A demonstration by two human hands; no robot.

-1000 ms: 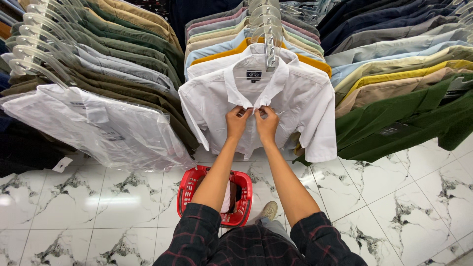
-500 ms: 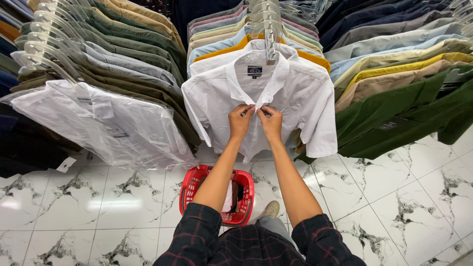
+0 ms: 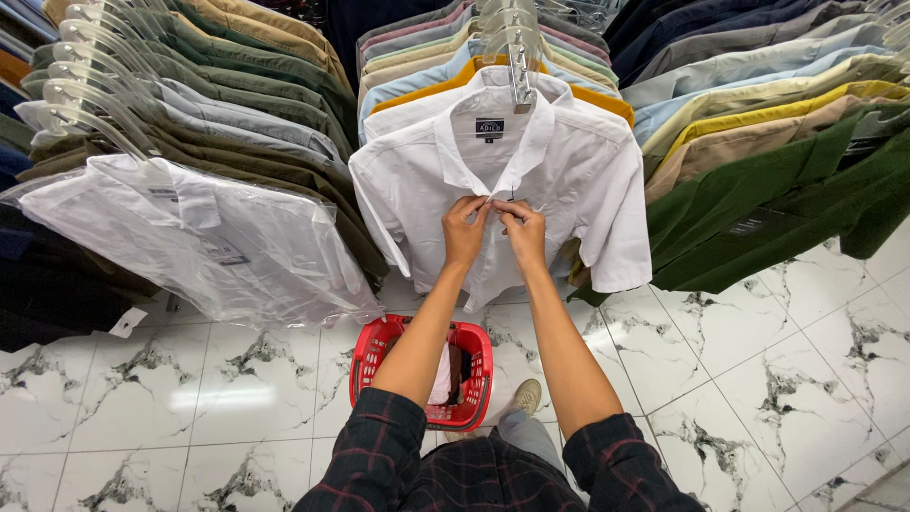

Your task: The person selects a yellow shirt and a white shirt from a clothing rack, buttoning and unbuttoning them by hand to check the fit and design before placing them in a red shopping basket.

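Observation:
A white short-sleeved shirt hangs on a clear plastic hanger at the front of the middle rack. My left hand and my right hand meet at the shirt's front placket just below the collar. The fingers of both hands pinch the fabric edges there, close together. Both forearms reach up from dark plaid sleeves at the bottom of the view.
A red shopping basket with folded clothes stands on the marble tile floor under my arms. A plastic-wrapped white shirt fronts the left rack. Green shirts front the right rack. My shoe is beside the basket.
My hands have stayed on the shirt's placket, shifting slightly with small finger movements. The view has moved a little.

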